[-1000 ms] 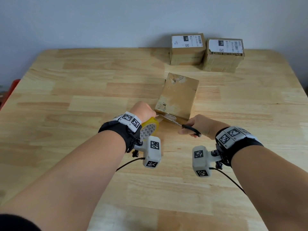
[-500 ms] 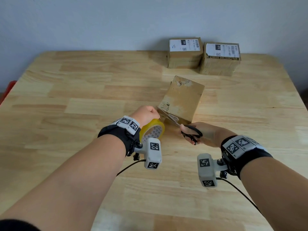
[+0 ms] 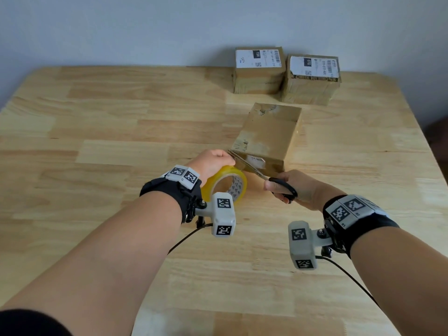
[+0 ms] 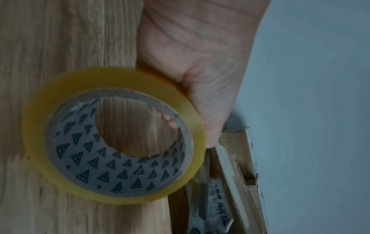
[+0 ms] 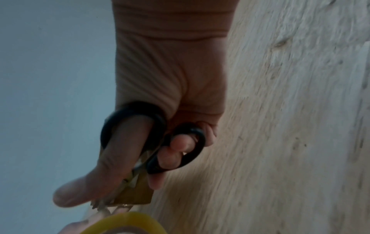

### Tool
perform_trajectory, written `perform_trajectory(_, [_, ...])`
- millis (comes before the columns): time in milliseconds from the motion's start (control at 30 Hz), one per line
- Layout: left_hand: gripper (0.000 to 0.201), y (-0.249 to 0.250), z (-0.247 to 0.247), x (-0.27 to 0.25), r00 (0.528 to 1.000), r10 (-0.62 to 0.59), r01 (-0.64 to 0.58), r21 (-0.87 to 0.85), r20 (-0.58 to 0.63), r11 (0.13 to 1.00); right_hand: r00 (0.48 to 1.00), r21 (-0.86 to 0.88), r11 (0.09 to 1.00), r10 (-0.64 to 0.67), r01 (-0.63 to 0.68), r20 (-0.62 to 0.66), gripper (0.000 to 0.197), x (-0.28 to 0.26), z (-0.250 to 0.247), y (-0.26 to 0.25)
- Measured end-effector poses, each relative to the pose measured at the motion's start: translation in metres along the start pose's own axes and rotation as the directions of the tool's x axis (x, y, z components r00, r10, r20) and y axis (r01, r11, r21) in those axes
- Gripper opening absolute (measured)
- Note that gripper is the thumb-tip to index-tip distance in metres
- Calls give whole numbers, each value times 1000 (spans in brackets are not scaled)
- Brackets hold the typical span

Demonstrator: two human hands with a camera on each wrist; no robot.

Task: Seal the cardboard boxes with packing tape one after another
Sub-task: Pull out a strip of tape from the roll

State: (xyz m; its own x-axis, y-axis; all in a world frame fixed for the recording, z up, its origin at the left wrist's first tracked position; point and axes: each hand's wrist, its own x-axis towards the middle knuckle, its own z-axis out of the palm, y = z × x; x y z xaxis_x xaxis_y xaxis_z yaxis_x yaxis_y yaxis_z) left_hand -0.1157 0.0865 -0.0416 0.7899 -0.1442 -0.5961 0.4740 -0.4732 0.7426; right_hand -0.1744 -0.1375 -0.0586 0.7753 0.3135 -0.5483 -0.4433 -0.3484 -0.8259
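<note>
A plain cardboard box [image 3: 269, 132] lies mid-table, one end toward me. My left hand [image 3: 212, 162] grips a yellow roll of packing tape [image 3: 226, 184] just left of the box's near corner; the left wrist view shows the tape roll [image 4: 112, 137] with fingers hooked through its core. My right hand [image 3: 291, 187] holds black-handled scissors [image 3: 282, 187], thumb and fingers through the loops [image 5: 152, 139]. The blades [image 3: 247, 164] reach along the box's near face toward the left hand and look nearly together. I cannot make out the tape strip between roll and box.
Two more cardboard boxes with white shipping labels stand at the back against the wall, one [image 3: 259, 69] left of the other [image 3: 312, 78]. The wooden table [image 3: 109, 141] stretches wide to the left and in front of me.
The left hand has drawn the tape roll back toward me, away from the box. The right hand with the scissors has pulled back a little, its blades still at the box's near face.
</note>
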Motion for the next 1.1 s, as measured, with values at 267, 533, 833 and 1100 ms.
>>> perform_trajectory(267, [16, 3, -1, 2, 995, 86, -78, 168, -41, 983, 1000, -179, 983, 30, -31, -5, 46, -1, -17, 1])
perform_trajectory(533, [16, 39, -11, -10, 824, 428, -503, 826, 370, 255, 994, -337, 937, 104, -88, 32, 30, -3, -22, -2])
perform_trajectory(833, [16, 45, 0, 0, 831, 335, -499, 861, 444, 98, 987, -737, 664, 158, -126, -26, 44, -11, -8, 6])
perform_trajectory(1100, [15, 38, -9, -18, 844, 438, -473, 816, 311, 333, 990, -858, 503, -28, -103, -136, 75, -11, 19, 12])
